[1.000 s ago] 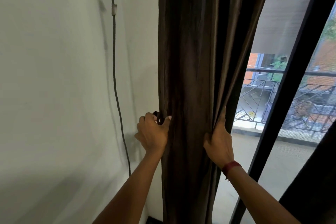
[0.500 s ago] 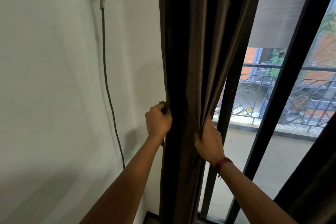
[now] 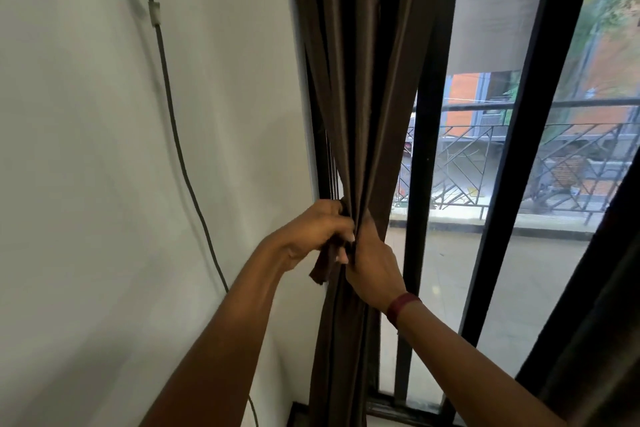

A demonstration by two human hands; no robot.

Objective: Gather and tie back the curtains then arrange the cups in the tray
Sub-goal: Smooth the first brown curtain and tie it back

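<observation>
A dark brown curtain [image 3: 363, 80] hangs at the left side of the window, pinched into a narrow bunch at waist height. My left hand [image 3: 311, 229] presses against the bunch from the left and grips a short brown tie-back strap [image 3: 323, 265] whose loose end dangles below the fingers. My right hand [image 3: 372, 262], with a red band at the wrist, clasps the gathered folds from the right. The two hands touch at the pinch. No cups or tray are in view.
A white wall [image 3: 104, 184] fills the left, with a thin grey cable [image 3: 173, 114] clipped to it. Black window frames [image 3: 420, 218] stand right of the curtain, a balcony railing beyond. Another dark curtain [image 3: 595, 305] hangs at the far right.
The curtain has been squeezed much narrower, uncovering more glass and frame. My hands have come together at the pinch, and the strap's end now hangs from my left hand.
</observation>
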